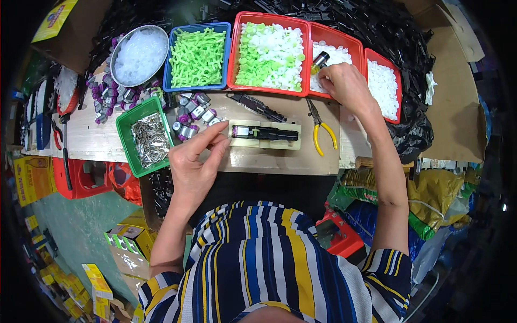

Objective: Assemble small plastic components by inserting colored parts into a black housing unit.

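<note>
My left hand [193,161] is at the left end of a cream holder block [291,144], its index finger and thumb apart and no thing seen between them. In the block lies a long black plastic part [272,133] with a small motor [242,131] at its left end. My right hand [347,86] reaches into a red bin of small white plastic pieces [337,54]. Its fingers are bent and pressed together; what they hold, if anything, is hidden. Beside those fingers a short black and yellow cylinder [319,61] stands in the bin.
Yellow-handled pliers [325,138] and a black part [257,106] lie by the block. Around stand a green tray of metal pins [134,168], loose motors [186,131], a blue bin [226,54], a red bin [233,64], another red bin [398,102] and a round bowl [161,67].
</note>
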`<state>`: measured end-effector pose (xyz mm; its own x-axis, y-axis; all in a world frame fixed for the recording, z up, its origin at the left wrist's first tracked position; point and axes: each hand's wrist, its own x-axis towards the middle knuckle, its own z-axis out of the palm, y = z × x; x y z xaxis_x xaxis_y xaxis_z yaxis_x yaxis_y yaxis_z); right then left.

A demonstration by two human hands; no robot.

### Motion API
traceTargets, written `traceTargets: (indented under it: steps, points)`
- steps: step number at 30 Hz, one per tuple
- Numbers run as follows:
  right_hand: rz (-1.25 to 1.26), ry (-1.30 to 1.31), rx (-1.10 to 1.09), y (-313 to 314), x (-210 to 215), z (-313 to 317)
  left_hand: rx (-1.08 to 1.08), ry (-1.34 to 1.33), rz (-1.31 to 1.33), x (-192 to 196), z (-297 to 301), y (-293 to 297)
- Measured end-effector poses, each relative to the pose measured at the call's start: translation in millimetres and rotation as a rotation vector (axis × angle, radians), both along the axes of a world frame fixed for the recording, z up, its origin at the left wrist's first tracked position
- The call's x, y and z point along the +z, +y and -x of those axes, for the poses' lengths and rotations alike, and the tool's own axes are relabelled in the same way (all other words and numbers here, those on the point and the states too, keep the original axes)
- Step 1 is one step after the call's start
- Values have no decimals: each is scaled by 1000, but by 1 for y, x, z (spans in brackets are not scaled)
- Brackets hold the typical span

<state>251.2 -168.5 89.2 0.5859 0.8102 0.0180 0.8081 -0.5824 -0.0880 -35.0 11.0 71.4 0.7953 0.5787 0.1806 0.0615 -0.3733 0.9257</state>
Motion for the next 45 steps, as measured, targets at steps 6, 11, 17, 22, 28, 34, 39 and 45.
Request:
traceTargets:
  steps: [6,11,17,22,28,34,39,45]
  points:
    - [-127,70,36,-5,6,1,-35,-2,-69,4,-9,-2]
    - [92,-87,60,-1,4,-4,-62,-14,-97,4,-12,-7]
    - [71,42,38,-1,5,-2,-58,-12,-106,3,-5,-6]
    - [66,135,48,0,8,-5,-50,-2,-103,1,1,-3]
    - [-23,118,88,8,5,-5,-15,50,-123,3,9,-4]
    - [-221,195,45,-18,3,-8,4,80,-49,-1,15,-9]
    - [-814,223,7,-79,7,3,-100,-18,-83,8,4,-27]
    - [-1457,552,-379,-240,-18,104,-200,6,-130,22,-12,-56]
